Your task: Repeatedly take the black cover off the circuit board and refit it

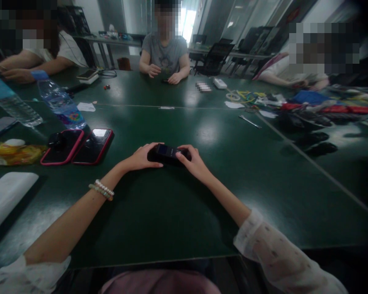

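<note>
A small black device (168,153) with a dark screen lies at the middle of the green table (171,212), between my two hands. My left hand (142,157) grips its left end, with the thumb along the near edge and the fingers round the far side. Around the right end is my right hand (191,161), its thumb on the top face beside the screen. The underside of the device is hidden.
To the left are two red-edged phones (93,147), a water bottle (59,102), a yellow packet (18,153) and a white case (10,196). A wrench (250,121) and piled cables (251,97) lie right. Three people sit around the table.
</note>
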